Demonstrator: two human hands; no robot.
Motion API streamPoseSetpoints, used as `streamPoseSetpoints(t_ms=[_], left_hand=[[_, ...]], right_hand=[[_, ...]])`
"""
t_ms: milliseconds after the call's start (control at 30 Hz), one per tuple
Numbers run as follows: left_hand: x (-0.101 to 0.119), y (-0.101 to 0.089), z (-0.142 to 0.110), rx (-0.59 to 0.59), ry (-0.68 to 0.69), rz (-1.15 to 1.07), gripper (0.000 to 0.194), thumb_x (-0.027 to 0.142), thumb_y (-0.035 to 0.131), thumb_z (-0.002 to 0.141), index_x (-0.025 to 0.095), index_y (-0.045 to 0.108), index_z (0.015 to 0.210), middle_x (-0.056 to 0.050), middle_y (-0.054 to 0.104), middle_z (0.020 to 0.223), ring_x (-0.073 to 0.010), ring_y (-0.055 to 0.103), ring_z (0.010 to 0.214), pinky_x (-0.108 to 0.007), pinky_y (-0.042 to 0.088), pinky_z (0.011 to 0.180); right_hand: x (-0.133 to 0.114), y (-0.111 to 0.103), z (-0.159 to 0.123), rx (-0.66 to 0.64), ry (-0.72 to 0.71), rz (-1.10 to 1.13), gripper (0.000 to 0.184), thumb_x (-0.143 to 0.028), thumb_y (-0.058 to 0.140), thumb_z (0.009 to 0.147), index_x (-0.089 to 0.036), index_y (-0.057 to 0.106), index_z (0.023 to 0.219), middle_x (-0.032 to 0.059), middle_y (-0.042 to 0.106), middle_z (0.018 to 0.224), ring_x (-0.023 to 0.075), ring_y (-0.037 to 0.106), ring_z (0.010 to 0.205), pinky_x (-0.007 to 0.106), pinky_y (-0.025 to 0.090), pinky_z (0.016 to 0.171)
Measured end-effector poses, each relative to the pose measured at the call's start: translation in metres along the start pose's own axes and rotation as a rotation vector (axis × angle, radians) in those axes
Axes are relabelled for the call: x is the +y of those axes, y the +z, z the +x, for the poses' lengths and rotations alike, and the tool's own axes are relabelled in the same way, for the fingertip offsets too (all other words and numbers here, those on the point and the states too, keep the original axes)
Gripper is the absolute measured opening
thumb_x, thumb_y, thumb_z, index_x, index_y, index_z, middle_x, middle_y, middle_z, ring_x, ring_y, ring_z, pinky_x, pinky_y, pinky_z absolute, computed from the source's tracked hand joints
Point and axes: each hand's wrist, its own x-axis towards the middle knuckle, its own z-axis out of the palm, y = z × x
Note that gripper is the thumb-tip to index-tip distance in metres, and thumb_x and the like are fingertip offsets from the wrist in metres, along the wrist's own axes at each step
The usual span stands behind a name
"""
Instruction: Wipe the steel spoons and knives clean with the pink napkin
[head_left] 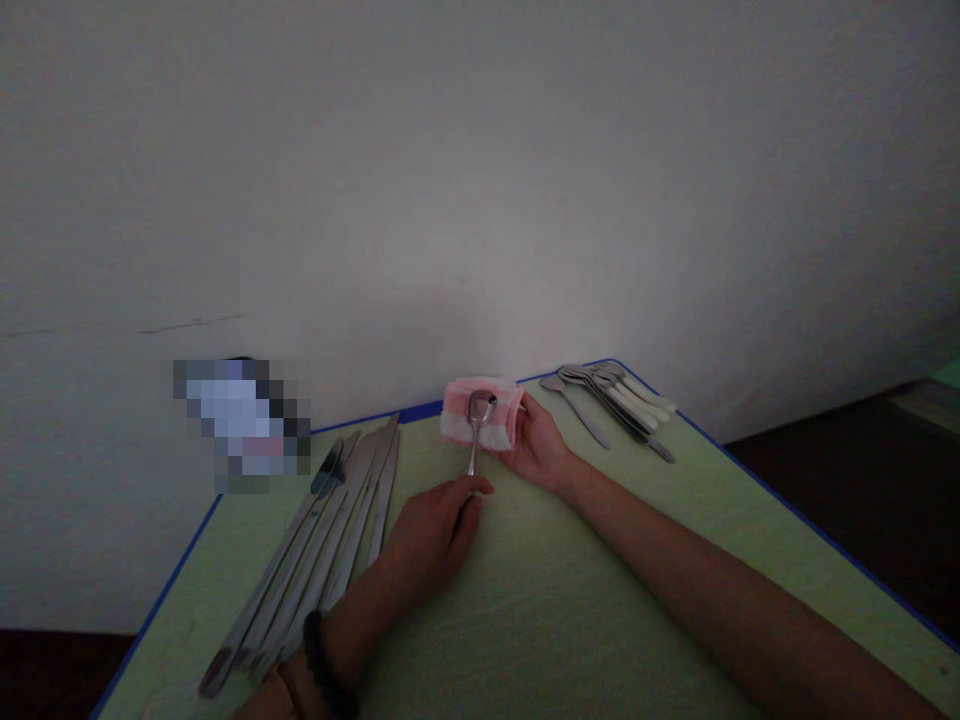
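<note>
My left hand (442, 515) grips a metal spoon (474, 440) by its handle, with the bowl pointing away from me. Behind that bowl is a folded pink and white cloth (457, 425), held by my right hand (541, 445) at its right side. The spoon's bowl overlaps the cloth; whether they touch I cannot tell. Several long metal knives (330, 540) lie side by side to the left, partly hidden by my left forearm. Beyond my right hand rests a pile of spoons (611, 400), some with white handles, and one spoon lies slightly apart.
The light green table (570, 610) has a blue edge and stands against a pale wall (480, 200). At its back left corner is a blurred-out object (244, 425), perhaps a phone. Dark floor (840, 490) shows beyond the right edge.
</note>
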Motion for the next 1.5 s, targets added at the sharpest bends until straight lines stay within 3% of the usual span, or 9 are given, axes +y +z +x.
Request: streamPoseSetpoints(t_ms=[233,533,833,967,1300,1500], left_hand=[[-0.002,0.001,0.0,-0.006,0.007,0.012,0.026,0.021,0.036,0.093,0.018,0.058,0.107,-0.006,0.07,0.096,-0.0181,0.066,0.084,-0.03,0.05,0.081],[-0.004,0.002,0.001,-0.008,0.01,0.026,0.026,0.021,0.036,0.093,0.02,0.058,0.107,-0.006,0.07,0.096,-0.0183,0.066,0.085,-0.03,0.05,0.081],[-0.004,0.002,0.001,-0.006,0.01,0.028,0.027,0.022,0.036,0.093,0.019,0.058,0.108,-0.006,0.07,0.093,-0.0185,0.066,0.082,-0.03,0.05,0.078],[-0.003,0.003,0.001,-0.011,0.019,0.053,0.029,0.02,0.036,0.092,0.019,0.059,0.11,-0.006,0.071,0.095,-0.0189,0.066,0.082,-0.031,0.05,0.078],[-0.005,0.004,0.0,-0.011,0.061,0.121,0.031,0.019,0.036,0.092,0.02,0.061,0.11,-0.006,0.071,0.093,-0.0191,0.067,0.083,-0.03,0.051,0.078],[-0.002,0.003,0.002,-0.002,-0.013,0.098,0.035,0.018,0.035,0.091,0.017,0.054,0.121,-0.008,0.071,0.093,-0.02,0.067,0.08,-0.03,0.05,0.074]], right_hand=[[0.0,-0.001,-0.001,0.023,0.003,0.015,0.042,-0.035,0.028,0.09,-0.015,0.064,0.099,0.0076,0.071,0.083,0.0212,0.065,0.08,0.037,0.052,0.077],[0.005,-0.009,0.005,0.027,0.06,-0.016,0.023,-0.017,0.04,0.074,-0.016,0.063,0.072,0.0045,0.067,0.065,0.0172,0.06,0.063,0.032,0.052,0.072],[0.009,-0.011,0.0,0.011,0.01,-0.132,0.003,-0.016,0.063,0.075,-0.014,0.064,0.077,-0.0018,0.064,0.065,0.0086,0.055,0.058,0.024,0.048,0.066],[0.01,-0.01,-0.002,0.004,0.006,-0.177,0.01,-0.016,0.071,0.07,-0.013,0.065,0.077,-0.0019,0.064,0.067,0.0072,0.055,0.059,0.019,0.045,0.06],[0.011,-0.01,-0.003,-0.037,-0.017,-0.199,0.016,-0.019,0.077,0.067,-0.014,0.066,0.076,-0.0028,0.064,0.069,0.0058,0.054,0.059,0.018,0.044,0.06],[0.011,-0.008,0.001,0.076,-0.03,-0.105,0.01,-0.023,0.07,0.076,-0.015,0.065,0.08,-0.0011,0.067,0.072,0.0077,0.059,0.062,0.02,0.048,0.064]])
